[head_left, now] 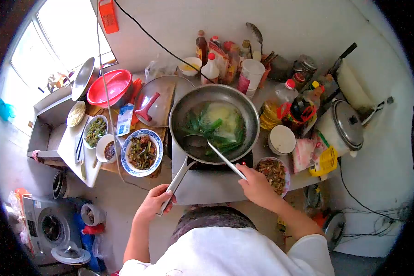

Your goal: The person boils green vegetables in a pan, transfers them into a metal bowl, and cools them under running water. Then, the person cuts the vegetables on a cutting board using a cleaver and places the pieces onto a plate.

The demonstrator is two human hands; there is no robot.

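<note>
On a grey counter mid-frame, one round metal pan (188, 145) holds green leaves (214, 131) in liquid — left hand (158, 200) closed round its long handle, right hand (256, 184) gripping one metal ladle (223, 159), bowl dipped inside.

My left hand (160, 201) grips the handle of a wide pan (215, 102) in front of me. My right hand (258, 186) holds a metal ladle (225, 160), its bowl dipped in the pan among green leaves (216, 129) and pale liquid. Left of the pan sits a blue-rimmed bowl (159, 149) of cooked food; to the right, a white bowl (282, 140). Bottles (210, 68) stand behind the pan, near the wall.
</note>
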